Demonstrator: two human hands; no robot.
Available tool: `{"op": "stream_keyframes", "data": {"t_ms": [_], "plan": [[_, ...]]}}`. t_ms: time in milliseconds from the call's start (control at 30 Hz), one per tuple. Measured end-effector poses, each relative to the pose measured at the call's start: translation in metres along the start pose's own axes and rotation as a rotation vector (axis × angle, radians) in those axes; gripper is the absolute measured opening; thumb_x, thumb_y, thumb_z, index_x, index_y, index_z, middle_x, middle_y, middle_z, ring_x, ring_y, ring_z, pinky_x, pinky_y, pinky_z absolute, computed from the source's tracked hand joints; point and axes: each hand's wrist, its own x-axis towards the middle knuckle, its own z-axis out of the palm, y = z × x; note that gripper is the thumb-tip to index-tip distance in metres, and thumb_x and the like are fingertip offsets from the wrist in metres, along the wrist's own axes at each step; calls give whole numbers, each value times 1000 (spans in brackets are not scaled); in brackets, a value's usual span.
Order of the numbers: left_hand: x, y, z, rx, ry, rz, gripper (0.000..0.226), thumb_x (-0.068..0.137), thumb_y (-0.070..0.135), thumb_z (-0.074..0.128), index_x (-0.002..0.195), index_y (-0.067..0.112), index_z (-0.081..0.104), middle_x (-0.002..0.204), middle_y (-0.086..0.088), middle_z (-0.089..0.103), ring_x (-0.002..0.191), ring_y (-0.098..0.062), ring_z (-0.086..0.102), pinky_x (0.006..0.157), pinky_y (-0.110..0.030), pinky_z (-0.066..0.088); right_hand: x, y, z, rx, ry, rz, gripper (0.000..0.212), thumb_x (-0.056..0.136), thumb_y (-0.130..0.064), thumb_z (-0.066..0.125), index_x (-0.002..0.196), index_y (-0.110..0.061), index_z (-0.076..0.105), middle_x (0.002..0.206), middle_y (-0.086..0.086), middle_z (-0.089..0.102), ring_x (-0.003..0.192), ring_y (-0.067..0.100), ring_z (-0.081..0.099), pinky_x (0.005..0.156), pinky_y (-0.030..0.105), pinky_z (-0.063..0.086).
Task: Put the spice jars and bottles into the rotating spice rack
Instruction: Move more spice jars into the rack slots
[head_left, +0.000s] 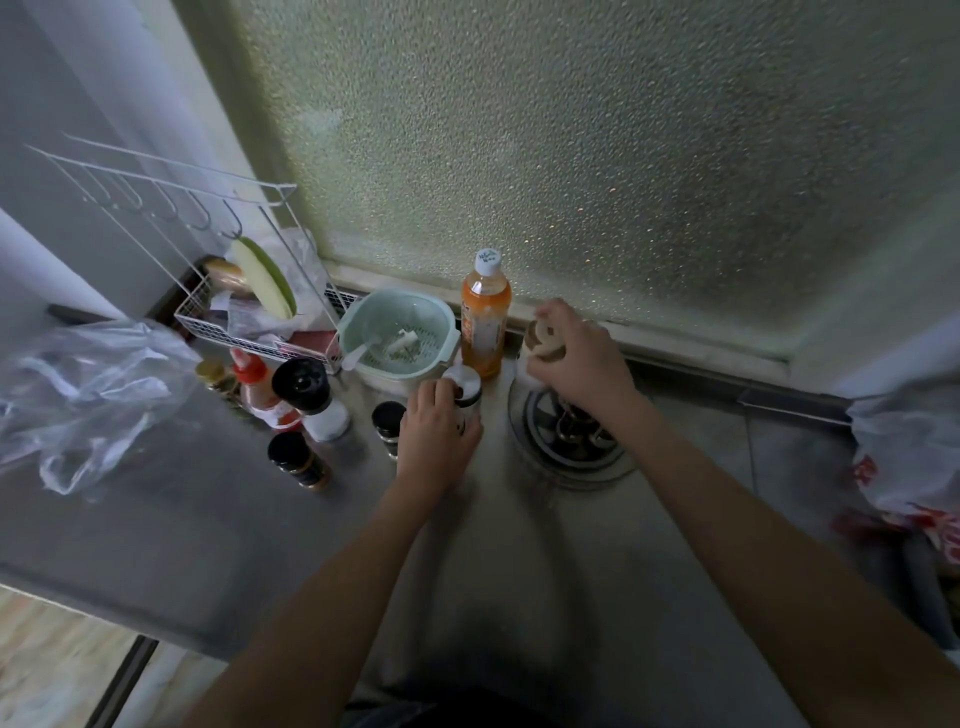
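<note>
My left hand (435, 436) grips a white-lidded jar (464, 387) standing on the steel counter. My right hand (579, 358) is closed around a blurred brown-and-white topped jar (540, 339), held above the round metal rotating rack (569, 441), whose far side my wrist hides. Just left of my left hand stands a black-lidded jar (388, 422). Further left is a group: a large black-lidded shaker (311, 399), a red-capped bottle (257, 392), a small black-lidded jar (298, 460) and a gold-lidded jar (212, 375). An orange bottle with a white cap (485, 317) stands by the window.
A pale green colander bowl (397, 332) with a white spoon sits behind the jars. A white wire rack (249, 312) with food stands at the back left. A clear plastic bag (83, 395) lies left, and a red-and-white bag (914, 467) at the right edge. Frosted glass (597, 156) rises behind.
</note>
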Motion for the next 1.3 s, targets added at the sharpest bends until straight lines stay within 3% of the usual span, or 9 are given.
{"op": "stream_keyframes", "data": {"t_ms": [167,367,533,667,900,1000,1133,1200,1300], "plan": [[7,-4,0,-4,-44,-10,52,80,32,66,121,7,44,119,-15,48,111,-32,48,85,-42,45,37,11,0,-361,-108,94,47,71,-38,62,113,-32,42,94,3,60,107,33,53,108,53,19],[12,-7,5,-63,-84,-27,70,78,31,69,134,7,34,133,-16,39,125,-34,41,102,-43,42,56,37,14,-437,-274,164,45,76,-42,64,114,-33,42,115,7,61,120,35,46,106,56,25],[14,-6,6,-63,-124,-47,84,77,30,71,141,6,23,142,-16,30,134,-32,34,107,-42,39,55,55,20,-130,-379,219,64,74,-30,73,126,-26,36,122,14,60,105,31,58,86,38,46],[17,-7,9,-42,-138,-68,88,77,32,71,143,7,20,145,-14,28,135,-32,33,106,-43,42,51,65,16,-156,-363,211,81,71,-16,75,138,-16,31,134,17,53,119,33,53,93,37,44],[21,-5,9,-54,-137,-110,90,78,35,71,145,9,17,149,-13,26,137,-30,33,103,-43,43,48,70,13,-120,-431,253,96,68,-27,80,144,-16,22,143,15,44,128,32,45,102,40,40],[19,-5,7,-48,-155,-104,92,77,31,73,145,8,16,149,-13,24,138,-31,30,105,-43,42,40,52,8,-334,-272,218,96,72,-37,75,145,-23,15,145,15,40,130,38,38,103,51,37],[17,-3,6,-47,-152,-79,93,75,24,74,145,5,16,146,-17,26,137,-35,29,109,-44,35,19,4,19,-531,152,6,52,84,-5,54,132,-15,37,130,17,50,117,37,45,90,45,44],[14,-4,4,-31,-155,-41,94,75,20,73,146,3,14,142,-21,28,134,-39,29,110,-45,30,10,-11,36,-326,-18,-157,47,86,-3,47,130,-18,42,128,14,53,115,33,50,90,43,48],[7,-7,3,8,-170,-15,92,80,21,68,146,-1,9,140,-24,30,130,-40,30,113,-47,26,6,-15,70,-199,-475,-222,72,81,2,50,142,-31,30,149,7,34,131,30,39,103,47,42]]}}
